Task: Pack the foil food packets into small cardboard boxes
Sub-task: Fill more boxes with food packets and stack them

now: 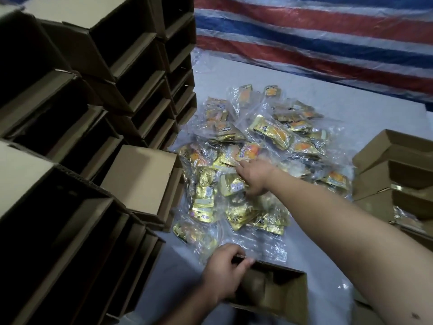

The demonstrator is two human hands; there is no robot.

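Reaching right hand (255,177) onto foil packets (234,184) | left hand (225,275) gripping box (281,292)

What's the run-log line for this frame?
phase: picking | left hand: grips rim of open box | right hand: reaching into foil packet pile, grasp unclear | box contents: unclear

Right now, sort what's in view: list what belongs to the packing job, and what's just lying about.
Job:
- foil packets
- open box, gripped by the left hand
- right hand reaching into the packets
- stacked empty boxes
- boxes on the right

Lying about:
- striped tarp
- white sheet
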